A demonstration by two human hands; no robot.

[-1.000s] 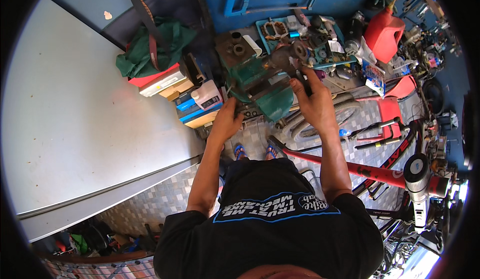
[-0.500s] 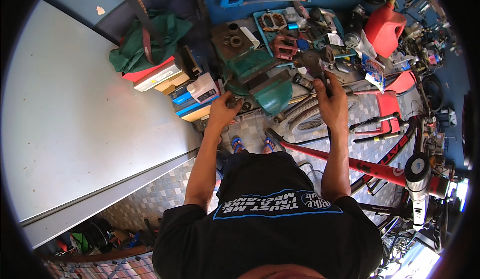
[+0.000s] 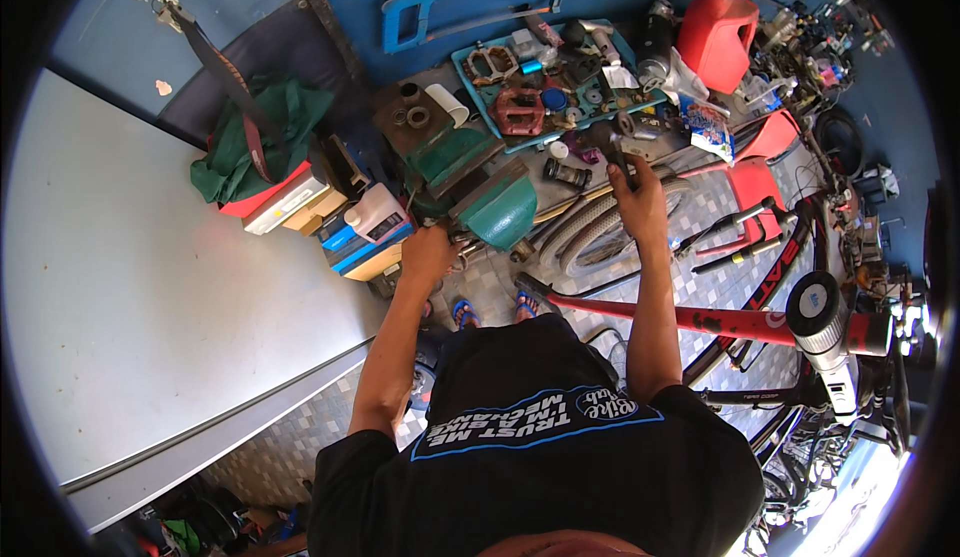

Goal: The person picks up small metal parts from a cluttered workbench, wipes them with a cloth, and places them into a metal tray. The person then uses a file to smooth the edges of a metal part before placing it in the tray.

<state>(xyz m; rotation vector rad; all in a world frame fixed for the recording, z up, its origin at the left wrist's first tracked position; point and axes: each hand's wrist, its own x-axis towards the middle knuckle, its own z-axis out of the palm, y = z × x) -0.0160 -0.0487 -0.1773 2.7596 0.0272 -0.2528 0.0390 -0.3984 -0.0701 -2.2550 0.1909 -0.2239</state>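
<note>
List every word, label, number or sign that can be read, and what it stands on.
Black shirt: bold white lettering in a blue outline; legible, wording withheld.
Black bicycle frame: large red lettering, wording withheld.
Lower black tube: small pale lettering, wording withheld.
Pale bottle: label too small to read.
Blue-and-white packet: print too blurred to read.

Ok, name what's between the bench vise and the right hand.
In the head view, a black cylindrical part and bicycle tires lie between the bench vise and the right hand.
</note>
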